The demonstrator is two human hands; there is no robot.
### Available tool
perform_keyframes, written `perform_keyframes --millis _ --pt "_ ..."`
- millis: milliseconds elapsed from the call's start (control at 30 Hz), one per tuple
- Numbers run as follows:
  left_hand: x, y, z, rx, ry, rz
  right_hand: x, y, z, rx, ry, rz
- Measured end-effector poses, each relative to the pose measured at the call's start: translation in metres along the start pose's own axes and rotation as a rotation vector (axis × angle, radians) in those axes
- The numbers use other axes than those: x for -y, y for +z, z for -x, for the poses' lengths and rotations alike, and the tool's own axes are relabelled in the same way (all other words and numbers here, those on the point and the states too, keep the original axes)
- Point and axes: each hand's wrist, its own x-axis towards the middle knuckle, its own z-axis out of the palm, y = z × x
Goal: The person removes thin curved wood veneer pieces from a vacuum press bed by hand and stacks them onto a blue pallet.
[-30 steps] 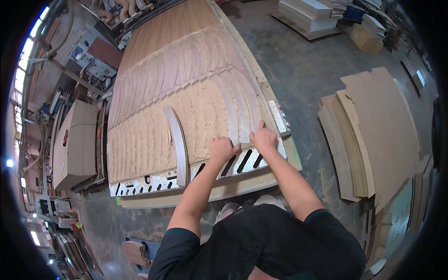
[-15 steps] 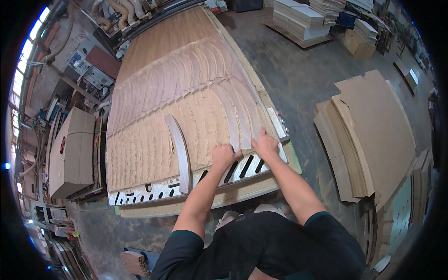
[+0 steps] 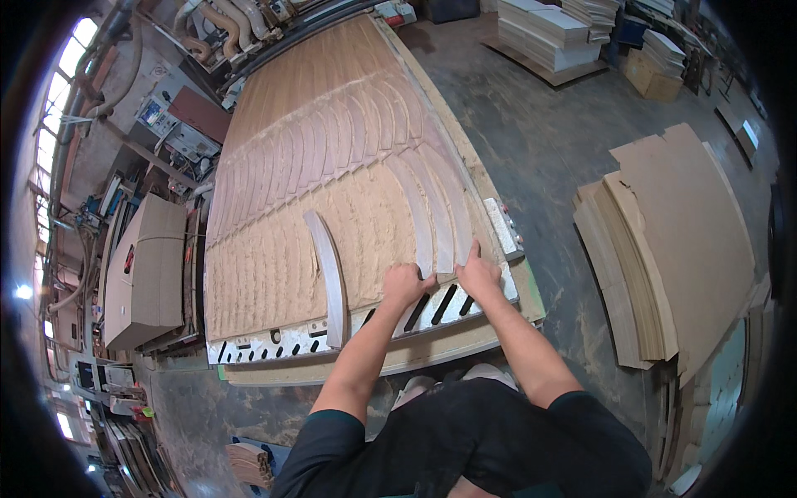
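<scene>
My left hand (image 3: 406, 285) is closed at the near end of a long, curved, pale strip (image 3: 416, 217), its fingers curled and its thumb on the right side. At the rightmost curved strip (image 3: 454, 213), my right hand (image 3: 481, 275) has its thumb by the near end and its index finger stretched along the outer edge. Between them lies another curved strip (image 3: 437, 217), its end near both thumbs. All three rest on a dusty, grooved board (image 3: 266, 286). Left of my left hand, a separate curved strip (image 3: 329, 278) lies across the board and overhangs the slotted metal edge (image 3: 286, 347).
More curved strips (image 3: 320, 133) lie side by side farther up the board, below a smooth brown panel area (image 3: 311, 56). Cardboard-covered sheets (image 3: 685, 224) stand to the right, and a strapped stack (image 3: 149, 270) to the left. A small metal block (image 3: 503, 226) sits at the right edge.
The whole view has shifted a little, so the board sits farther right in the picture. Both hands stay at the near ends of the curved strips.
</scene>
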Motion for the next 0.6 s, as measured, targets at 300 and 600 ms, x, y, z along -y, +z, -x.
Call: perform_keyframes --millis 300,600 --pt "-0.007 -0.039 0.010 0.037 0.027 -0.036 -0.002 0.000 0.002 0.015 -0.018 -0.029" --pt "0.017 -0.046 0.050 0.037 0.047 -0.052 0.021 0.002 0.008 -0.090 -0.068 -0.253"
